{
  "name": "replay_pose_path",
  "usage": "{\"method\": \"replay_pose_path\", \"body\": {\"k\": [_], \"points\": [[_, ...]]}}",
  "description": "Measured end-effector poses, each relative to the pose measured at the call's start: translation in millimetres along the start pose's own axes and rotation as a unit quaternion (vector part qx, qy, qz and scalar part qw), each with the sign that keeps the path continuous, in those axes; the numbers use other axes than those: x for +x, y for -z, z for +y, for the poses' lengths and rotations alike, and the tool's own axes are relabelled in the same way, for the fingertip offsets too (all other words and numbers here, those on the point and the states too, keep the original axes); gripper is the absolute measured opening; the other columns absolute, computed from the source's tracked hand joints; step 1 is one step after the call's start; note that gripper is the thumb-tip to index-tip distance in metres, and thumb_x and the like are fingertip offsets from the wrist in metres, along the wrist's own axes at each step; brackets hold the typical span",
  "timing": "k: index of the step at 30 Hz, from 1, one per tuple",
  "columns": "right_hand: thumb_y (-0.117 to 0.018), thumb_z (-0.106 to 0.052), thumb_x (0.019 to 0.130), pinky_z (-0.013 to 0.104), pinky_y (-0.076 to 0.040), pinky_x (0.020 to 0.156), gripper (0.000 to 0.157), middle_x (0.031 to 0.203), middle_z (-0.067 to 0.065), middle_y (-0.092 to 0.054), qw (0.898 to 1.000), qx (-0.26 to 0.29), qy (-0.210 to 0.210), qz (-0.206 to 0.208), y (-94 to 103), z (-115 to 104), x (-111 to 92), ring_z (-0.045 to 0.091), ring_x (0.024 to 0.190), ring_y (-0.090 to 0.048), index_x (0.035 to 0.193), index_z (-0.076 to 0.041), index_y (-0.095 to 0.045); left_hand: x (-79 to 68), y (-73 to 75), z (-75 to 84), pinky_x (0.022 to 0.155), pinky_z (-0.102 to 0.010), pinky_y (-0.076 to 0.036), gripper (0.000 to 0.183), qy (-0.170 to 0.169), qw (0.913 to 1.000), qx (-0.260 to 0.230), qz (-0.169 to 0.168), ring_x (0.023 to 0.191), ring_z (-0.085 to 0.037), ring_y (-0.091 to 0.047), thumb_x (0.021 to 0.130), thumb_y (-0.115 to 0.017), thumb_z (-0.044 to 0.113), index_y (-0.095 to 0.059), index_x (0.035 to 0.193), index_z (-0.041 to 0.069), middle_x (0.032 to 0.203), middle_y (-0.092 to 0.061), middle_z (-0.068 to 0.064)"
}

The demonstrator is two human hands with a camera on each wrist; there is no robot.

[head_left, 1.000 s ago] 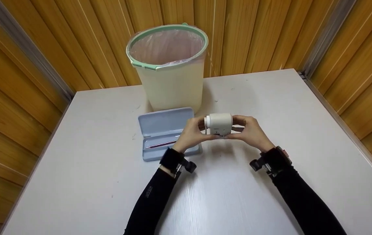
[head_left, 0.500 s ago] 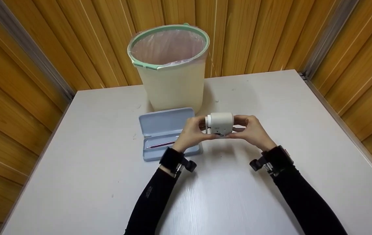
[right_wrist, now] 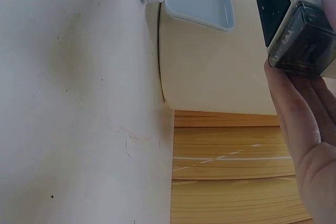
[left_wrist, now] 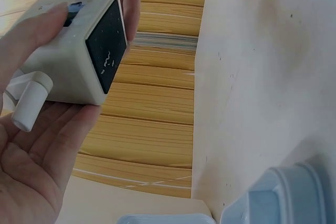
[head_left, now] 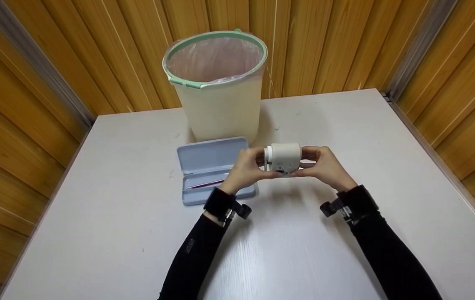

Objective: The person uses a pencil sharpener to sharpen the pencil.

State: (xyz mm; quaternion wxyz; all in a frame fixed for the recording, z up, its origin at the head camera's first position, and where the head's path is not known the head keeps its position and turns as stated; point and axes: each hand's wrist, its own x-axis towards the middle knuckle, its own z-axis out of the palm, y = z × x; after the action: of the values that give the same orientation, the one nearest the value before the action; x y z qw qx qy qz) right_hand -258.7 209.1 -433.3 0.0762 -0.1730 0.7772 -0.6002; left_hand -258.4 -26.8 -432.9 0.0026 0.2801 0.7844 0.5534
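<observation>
A cream-white crank pencil sharpener (head_left: 286,158) is held up over the table between both hands. My left hand (head_left: 246,170) grips its crank end, thumb on one side and fingers on the opposite side. The white crank handle (left_wrist: 32,103) sticks out beside that palm in the left wrist view. My right hand (head_left: 326,168) holds the other end, thumb on one face and fingers against the opposite side. There the right wrist view shows a dark see-through shavings drawer (right_wrist: 304,40) with pale lettering. A black panel (left_wrist: 106,45) covers the sharpener's base.
A light blue pencil case (head_left: 212,157) lies open left of the hands, with a dark red pencil (head_left: 205,184) inside. Behind it stands a cream bin (head_left: 223,110) with a green rim and a plastic liner. Wood-look walls (head_left: 325,46) border the white table (head_left: 116,166).
The sharpener and my right hand have shifted slightly to the right. My left hand stays nearly in place, and both hands keep their hold.
</observation>
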Motion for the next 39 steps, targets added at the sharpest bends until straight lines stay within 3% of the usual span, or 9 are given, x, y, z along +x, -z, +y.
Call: {"method": "replay_pose_path", "body": {"k": [4, 11, 18, 24, 26, 30, 33, 39], "points": [[-0.084, 0.004, 0.069, 0.029, -0.056, 0.090, 0.060, 0.123, 0.021, -0.066, 1.000, 0.004, 0.000, -0.003, 2.3, 1, 0, 0.034, 0.116, -0.064, 0.125, 0.006, -0.062, 0.1, 2.1, 0.8, 0.082, -0.024, -0.057, 0.052, 0.001, 1.0000, 0.009, -0.003, 0.094, -0.018, -0.072, 0.070, -0.087, 0.009, -0.066, 0.116, -0.003, 0.108, -0.073, -0.015], [-0.083, 0.004, 0.071, 0.025, -0.055, 0.090, 0.057, 0.119, 0.019, -0.069, 1.000, 0.013, 0.004, 0.016, 17.1, 4, -5, 0.014, 0.107, -0.068, 0.124, 0.008, -0.062, -1.9, 17.6, 0.3, 0.080, -0.030, -0.059, 0.056, 0.023, 0.9992, 0.026, 0.018, 0.091, -0.022, -0.072, 0.069, -0.088, 0.008, -0.065, 0.118, -0.003, 0.108, -0.073, -0.016], [-0.082, 0.001, 0.073, 0.024, -0.054, 0.091, 0.058, 0.122, 0.022, -0.066, 1.000, 0.010, 0.008, 0.013, 27.3, 3, -7, 0.013, 0.110, -0.067, 0.126, 0.007, -0.060, -3.3, 30.4, -2.1, 0.080, -0.029, -0.059, 0.054, 0.036, 0.9986, 0.024, 0.032, 0.092, -0.021, -0.072, 0.068, -0.088, 0.010, -0.066, 0.116, -0.001, 0.107, -0.073, -0.015], [-0.081, 0.004, 0.073, 0.023, -0.054, 0.089, 0.057, 0.120, 0.020, -0.068, 0.999, -0.001, 0.018, 0.028, 35.3, -6, -5, 0.009, 0.107, -0.068, 0.126, 0.009, -0.060, -3.5, 32.7, -4.0, 0.083, -0.041, -0.059, 0.052, 0.031, 0.9986, 0.020, 0.038, 0.091, -0.021, -0.071, 0.068, -0.088, 0.009, -0.066, 0.114, -0.001, 0.106, -0.073, -0.016], [-0.081, 0.004, 0.073, 0.023, -0.055, 0.089, 0.056, 0.120, 0.019, -0.068, 0.999, -0.007, 0.024, 0.034, 38.3, -12, -3, 0.007, 0.106, -0.068, 0.126, 0.008, -0.061, -3.4, 32.9, -4.3, 0.083, -0.044, -0.059, 0.052, 0.030, 0.9986, 0.020, 0.039, 0.090, -0.021, -0.071, 0.068, -0.088, 0.009, -0.066, 0.114, -0.001, 0.106, -0.073, -0.016], [-0.080, 0.003, 0.075, 0.022, -0.054, 0.088, 0.055, 0.117, 0.013, -0.070, 0.998, -0.021, 0.047, 0.039, 44.0, -35, 6, 0.006, 0.105, -0.068, 0.126, 0.007, -0.061, -3.4, 32.5, -4.2, 0.081, -0.034, -0.059, 0.053, 0.036, 0.9984, 0.021, 0.038, 0.091, -0.021, -0.071, 0.068, -0.089, 0.010, -0.066, 0.114, -0.001, 0.107, -0.073, -0.016], [-0.080, 0.003, 0.076, 0.021, -0.054, 0.088, 0.052, 0.115, 0.008, -0.072, 0.997, -0.022, 0.068, 0.040, 45.7, -59, 17, 0.009, 0.105, -0.068, 0.125, 0.006, -0.062, -3.3, 31.8, -4.2, 0.081, -0.029, -0.059, 0.054, 0.041, 0.9983, 0.021, 0.037, 0.092, -0.021, -0.072, 0.067, -0.089, 0.010, -0.066, 0.114, -0.001, 0.108, -0.073, -0.016], [-0.080, 0.003, 0.076, 0.020, -0.055, 0.086, 0.045, 0.114, 0.006, -0.073, 0.993, -0.014, 0.099, 0.067, 42.9, -112, 49, 0.012, 0.103, -0.069, 0.119, -0.003, -0.068, -2.7, 28.5, -7.0, 0.078, -0.030, -0.059, 0.053, 0.041, 0.9980, 0.036, 0.033, 0.088, -0.018, -0.071, 0.067, -0.090, 0.013, -0.067, 0.113, 0.000, 0.105, -0.073, -0.014]]}}
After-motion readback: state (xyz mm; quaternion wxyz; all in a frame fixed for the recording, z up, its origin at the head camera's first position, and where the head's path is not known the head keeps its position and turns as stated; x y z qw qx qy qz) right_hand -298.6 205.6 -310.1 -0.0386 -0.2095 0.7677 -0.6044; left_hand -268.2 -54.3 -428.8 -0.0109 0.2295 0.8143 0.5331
